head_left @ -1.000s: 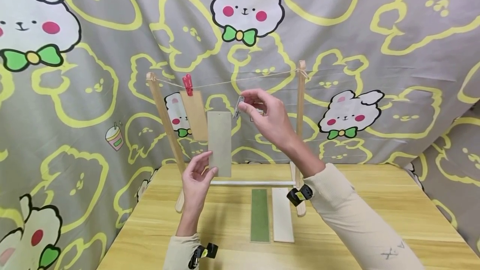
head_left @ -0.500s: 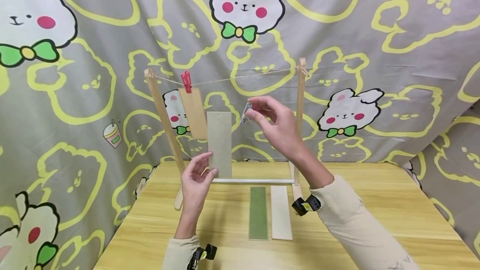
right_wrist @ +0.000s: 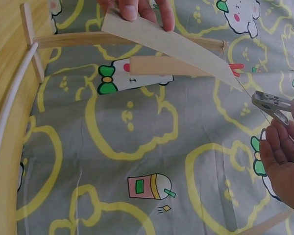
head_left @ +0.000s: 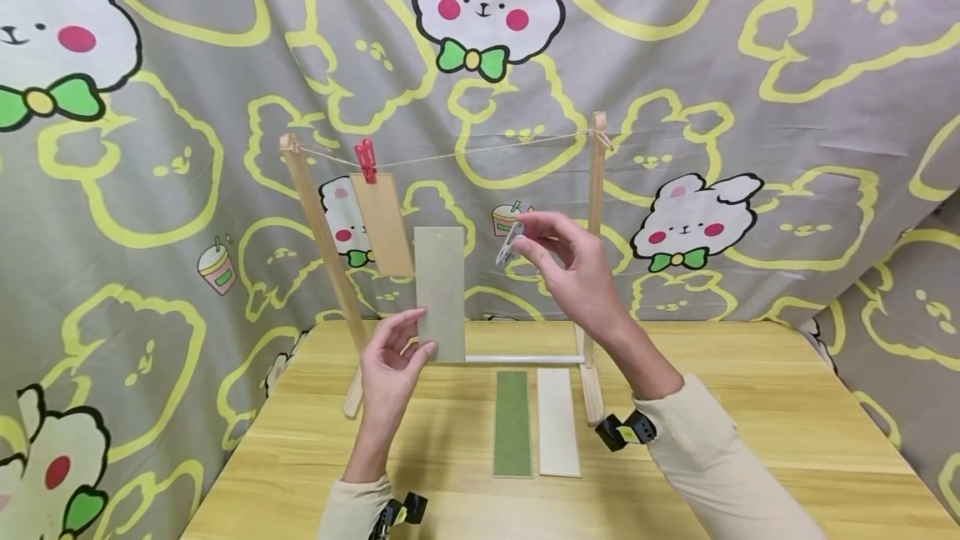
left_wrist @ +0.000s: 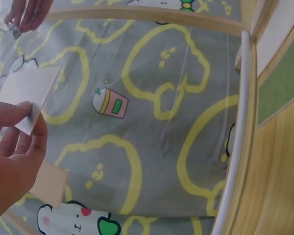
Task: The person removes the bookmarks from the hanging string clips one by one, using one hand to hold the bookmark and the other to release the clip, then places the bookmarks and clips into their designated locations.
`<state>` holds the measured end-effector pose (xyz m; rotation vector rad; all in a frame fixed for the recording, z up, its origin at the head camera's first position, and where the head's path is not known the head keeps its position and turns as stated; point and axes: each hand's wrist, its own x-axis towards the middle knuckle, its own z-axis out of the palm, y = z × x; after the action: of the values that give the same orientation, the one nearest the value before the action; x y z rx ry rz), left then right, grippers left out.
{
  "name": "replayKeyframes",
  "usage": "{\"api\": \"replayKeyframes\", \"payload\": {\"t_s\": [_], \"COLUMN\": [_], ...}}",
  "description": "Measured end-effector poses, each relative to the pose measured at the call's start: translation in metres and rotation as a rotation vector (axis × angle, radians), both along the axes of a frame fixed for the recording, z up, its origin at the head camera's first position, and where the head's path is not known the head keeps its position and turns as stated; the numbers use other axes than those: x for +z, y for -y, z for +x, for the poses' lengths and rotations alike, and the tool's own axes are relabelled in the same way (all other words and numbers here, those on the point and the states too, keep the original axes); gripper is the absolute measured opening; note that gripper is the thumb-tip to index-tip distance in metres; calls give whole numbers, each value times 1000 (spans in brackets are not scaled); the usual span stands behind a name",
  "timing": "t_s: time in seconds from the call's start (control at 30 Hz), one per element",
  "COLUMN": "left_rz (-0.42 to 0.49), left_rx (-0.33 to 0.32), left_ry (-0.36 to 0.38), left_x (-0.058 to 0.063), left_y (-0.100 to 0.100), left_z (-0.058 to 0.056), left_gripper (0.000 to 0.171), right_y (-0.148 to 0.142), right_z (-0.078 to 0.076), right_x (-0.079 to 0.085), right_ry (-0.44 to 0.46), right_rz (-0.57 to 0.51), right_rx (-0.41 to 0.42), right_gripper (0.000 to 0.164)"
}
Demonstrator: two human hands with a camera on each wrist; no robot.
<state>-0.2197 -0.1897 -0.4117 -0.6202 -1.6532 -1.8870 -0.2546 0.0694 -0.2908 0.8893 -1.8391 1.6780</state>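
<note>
Between thumb and fingers, my left hand (head_left: 392, 367) pinches the lower left edge of an upright grey-beige card (head_left: 441, 290) with a small hole near its top. My right hand (head_left: 579, 275) holds a grey clothespin (head_left: 509, 245) by its upper end, to the right of the card and apart from it. In the right wrist view the clothespin (right_wrist: 272, 101) points toward the card's top end. Both hands are below a thin string (head_left: 480, 155) in the head view. A red clothespin (head_left: 366, 161) fixes a tan card (head_left: 384, 225) to that string at the left.
Two wooden posts, left (head_left: 322, 232) and right (head_left: 596, 215), carry the string, joined low down by a white rod (head_left: 525, 359). A green card (head_left: 513, 423) and a white card (head_left: 559, 423) lie side by side on the wooden table (head_left: 697, 440). A patterned curtain (head_left: 690, 40) hangs behind.
My right hand has moved right and down with the grey clothespin, away from the card's top. My left hand keeps its grip on the grey-beige card, nearly in place. The head view has shifted slightly.
</note>
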Motion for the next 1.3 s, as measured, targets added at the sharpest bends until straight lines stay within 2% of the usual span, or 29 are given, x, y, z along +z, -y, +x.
{"api": "replayKeyframes", "payload": {"t_s": [0.37, 0.73, 1.0, 1.3], "left_rz": [-30, -79, -102, -94], "left_rx": [-17, -57, -68, -87], "left_ry": [38, 40, 31, 17], "left_x": [-3, -8, -8, -7], "left_y": [-2, -2, -4, -4], "left_z": [5, 7, 5, 5], "left_gripper": [50, 50, 50, 51], "right_y": [-14, -33, -54, -64], "right_z": [12, 17, 25, 36], "right_x": [-15, -40, -51, -66], "right_ry": [3, 30, -11, 32], "right_rz": [-29, -29, -21, -38], "right_rx": [-10, -17, -73, -93], "right_gripper": [30, 30, 35, 37]}}
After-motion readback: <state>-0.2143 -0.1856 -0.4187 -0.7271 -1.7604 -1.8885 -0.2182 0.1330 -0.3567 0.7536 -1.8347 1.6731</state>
